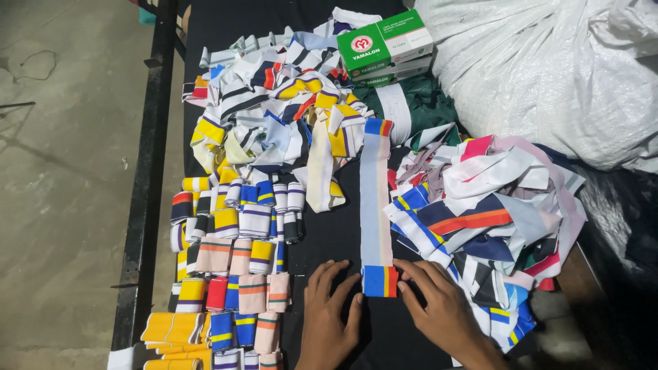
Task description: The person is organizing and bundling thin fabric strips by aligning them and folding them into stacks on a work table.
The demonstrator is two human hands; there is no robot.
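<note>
A long pale-blue knit strip (pixel 375 199) with blue, yellow and red ends lies flat on the black table (pixel 329 233), running away from me. My left hand (pixel 330 312) rests palm down just left of the strip's near end, fingertips touching its edge. My right hand (pixel 439 301) lies on the right side, fingers pressing the same near end (pixel 380 281). Neither hand lifts anything.
Folded striped strips (pixel 233 274) sit in rows at the left. A loose heap of strips (pixel 274 109) lies at the back, another heap (pixel 486 212) at the right. Green and white boxes (pixel 385 44) and a white sack (pixel 555 68) stand behind. The table's left rail (pixel 140 205) borders concrete floor.
</note>
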